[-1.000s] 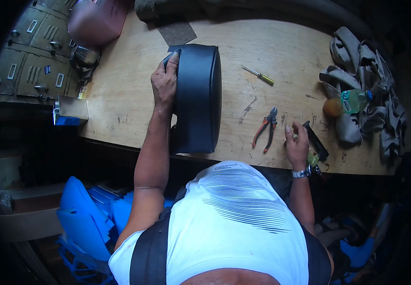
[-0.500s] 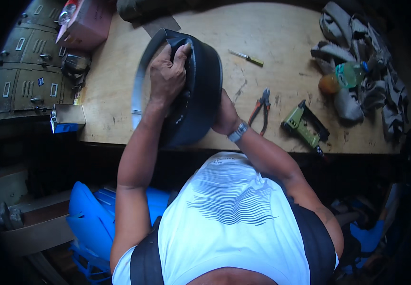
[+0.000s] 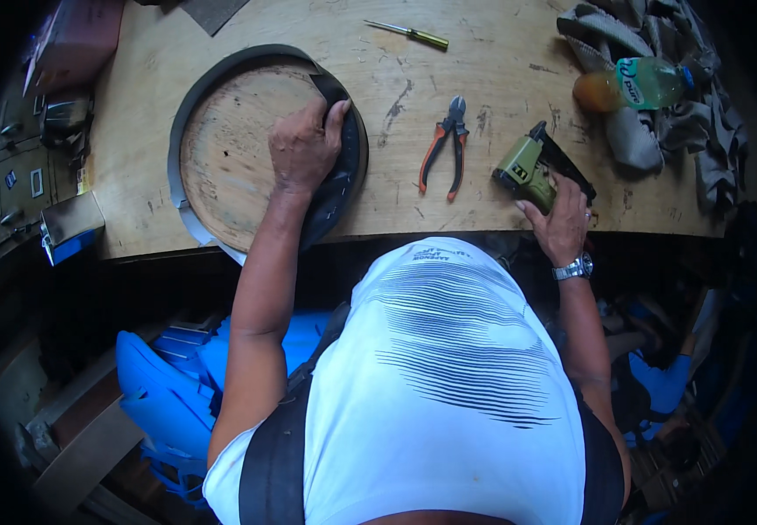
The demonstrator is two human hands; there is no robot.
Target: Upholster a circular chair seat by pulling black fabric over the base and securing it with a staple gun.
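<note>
A round wooden disc (image 3: 221,162) lies on the table with a dark band standing around its rim. Black sheet material (image 3: 333,199), apparently a vinyl cover, is folded in over its right side. My left hand (image 3: 301,149) is closed on this black cover at the inner right edge, thumb pointing up. At the table's front right, my right hand (image 3: 560,219) has its fingers around the handle of a green staple gun (image 3: 516,164), which rests on the table. Between the two hands lie diagonal cutters (image 3: 457,131) with red and black handles, touched by neither.
Farther back is a screwdriver (image 3: 427,38). A bottle (image 3: 649,85) with orange liquid lies on crumpled grey cloth (image 3: 641,166) at the right. To the left are a small box (image 3: 74,219) and a pink box (image 3: 76,39). Blue plastic pieces (image 3: 164,385) sit below the table.
The black-covered disc has come down from a tilted, raised position to lie flat on the table. My right hand has left its right side and moved right onto the staple gun.
</note>
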